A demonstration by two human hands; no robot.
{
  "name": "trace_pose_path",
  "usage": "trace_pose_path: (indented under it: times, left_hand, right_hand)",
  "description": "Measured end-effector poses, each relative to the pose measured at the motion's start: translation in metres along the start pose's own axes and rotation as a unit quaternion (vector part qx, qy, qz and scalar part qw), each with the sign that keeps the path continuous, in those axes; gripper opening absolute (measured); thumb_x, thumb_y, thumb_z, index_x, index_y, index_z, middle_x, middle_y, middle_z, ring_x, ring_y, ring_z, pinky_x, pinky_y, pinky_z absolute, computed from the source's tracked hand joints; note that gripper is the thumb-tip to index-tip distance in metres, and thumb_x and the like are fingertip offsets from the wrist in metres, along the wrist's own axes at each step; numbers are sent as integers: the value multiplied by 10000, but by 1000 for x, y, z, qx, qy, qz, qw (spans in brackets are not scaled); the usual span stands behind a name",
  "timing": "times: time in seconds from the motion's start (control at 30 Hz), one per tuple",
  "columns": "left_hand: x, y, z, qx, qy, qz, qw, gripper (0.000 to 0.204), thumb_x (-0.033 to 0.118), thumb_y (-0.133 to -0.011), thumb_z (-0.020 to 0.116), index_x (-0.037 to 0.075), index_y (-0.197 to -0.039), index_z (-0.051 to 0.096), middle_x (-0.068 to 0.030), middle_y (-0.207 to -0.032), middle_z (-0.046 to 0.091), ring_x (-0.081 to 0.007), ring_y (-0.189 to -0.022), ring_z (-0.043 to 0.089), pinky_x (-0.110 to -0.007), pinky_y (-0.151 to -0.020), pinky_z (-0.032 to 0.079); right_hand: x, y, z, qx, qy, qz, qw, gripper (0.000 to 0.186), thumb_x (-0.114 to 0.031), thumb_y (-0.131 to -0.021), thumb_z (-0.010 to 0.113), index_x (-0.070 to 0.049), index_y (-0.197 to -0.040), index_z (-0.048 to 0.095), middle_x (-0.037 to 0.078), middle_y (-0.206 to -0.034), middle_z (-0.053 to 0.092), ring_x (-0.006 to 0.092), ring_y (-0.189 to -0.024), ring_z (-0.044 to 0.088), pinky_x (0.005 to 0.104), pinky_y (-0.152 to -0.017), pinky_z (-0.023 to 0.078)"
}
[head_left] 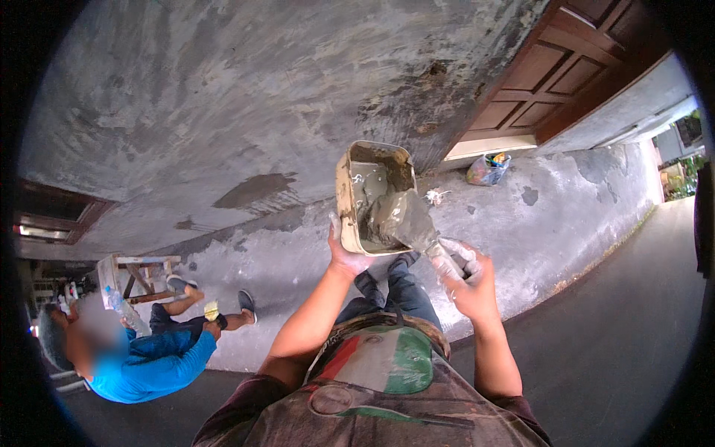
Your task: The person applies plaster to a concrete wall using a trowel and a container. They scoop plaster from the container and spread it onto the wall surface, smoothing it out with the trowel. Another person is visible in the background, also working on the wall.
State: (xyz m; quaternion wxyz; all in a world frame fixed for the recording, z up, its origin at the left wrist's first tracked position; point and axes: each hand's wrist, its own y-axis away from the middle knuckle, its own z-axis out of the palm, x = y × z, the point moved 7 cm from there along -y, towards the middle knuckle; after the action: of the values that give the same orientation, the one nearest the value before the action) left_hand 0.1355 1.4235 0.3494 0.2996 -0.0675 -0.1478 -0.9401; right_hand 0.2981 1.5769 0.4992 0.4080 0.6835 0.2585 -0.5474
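My left hand (347, 252) holds a rectangular, cement-smeared pale container (345, 194) from its lower left side, with wet grey mortar (371, 186) inside. My right hand (462, 272), whitened with dried material, is wrapped round the handle of a trowel (410, 222). Its blade is coated with a lump of mortar and lies over the container's lower right part. Above the container is a mottled grey plastered wall (246, 104) with darker damp patches.
At lower left a person in blue (156, 372) sits by a wooden stool (149, 296), holding a bottle and a yellowish item. A plastic bag (488, 170) lies near the brown door (540, 97). A concrete walkway (566, 208) runs along the wall beside darker pavement (611, 313).
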Motion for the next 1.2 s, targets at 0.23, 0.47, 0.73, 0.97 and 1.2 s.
trace_pose_path:
  times: [0.23,0.47,0.73,0.97,1.2]
  left_hand:
    - [2,-20,-18,59,-66,31,996,900,767,-898,583,171,-1564,476,-85,-1577,511,-343,-1438,478,-524,-1201,373]
    - [11,-22,-32,84,-71,71,991,980,837,-898,472,178,-1620,396,-128,-1644,419,-393,-1479,416,-632,-1228,287]
    - [31,-22,-185,223,-88,18,971,963,836,-910,435,180,-1615,408,-131,-1641,424,-401,-1466,431,-639,-1209,317]
    - [3,-90,-359,223,-12,-73,972,949,828,-915,434,180,-1608,419,-131,-1634,432,-406,-1458,439,-637,-1200,336]
    - [5,-220,-479,101,50,-45,993,935,820,-921,432,179,-1602,429,-132,-1627,439,-410,-1450,448,-636,-1190,355]
  right_hand:
    - [23,10,4,-29,11,-5,1000,363,-33,-920,760,2,-1273,682,55,-915,740,82,-783,643,256,-681,518]
    - [98,-35,4,-42,-268,96,958,273,-238,-1069,622,-30,-1241,580,62,-850,679,106,-579,566,263,-483,428]
    - [244,-204,-27,150,-275,56,948,224,-314,-1107,554,-102,-1181,548,-34,-813,537,59,-601,497,237,-477,400]
    - [403,-332,-27,343,-151,-64,925,223,-275,-1102,551,-104,-1244,533,9,-865,583,98,-661,562,272,-508,435]
    - [412,-391,-22,386,-317,-231,835,293,-273,-1120,473,-109,-1360,506,42,-905,608,109,-699,566,262,-513,438]
